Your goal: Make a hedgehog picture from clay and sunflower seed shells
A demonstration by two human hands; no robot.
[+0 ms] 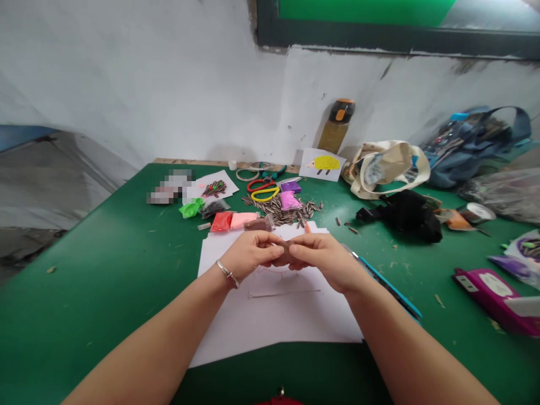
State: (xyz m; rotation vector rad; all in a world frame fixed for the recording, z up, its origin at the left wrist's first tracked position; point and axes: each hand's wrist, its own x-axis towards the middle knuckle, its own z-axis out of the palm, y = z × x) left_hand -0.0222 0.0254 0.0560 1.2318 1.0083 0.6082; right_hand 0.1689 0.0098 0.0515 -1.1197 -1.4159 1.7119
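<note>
Between my fingertips is a piece of brown modelling clay, pinched from both sides over the white paper. My left hand, with a silver bracelet at the wrist, grips its left end. The right end is in the fingers of my right hand. Faint drawn lines and a thin straight strip show on the paper below. Just beyond the hands lie clay packets: red, pink and brown. Sunflower seeds are heaped behind them, partly under a purple-pink packet.
Scissors with red and yellow handles lie behind the seeds. A hedgehog picture leans near a bottle. Right are a cream bag, a black cloth item, a blue pen-like tool and a magenta box.
</note>
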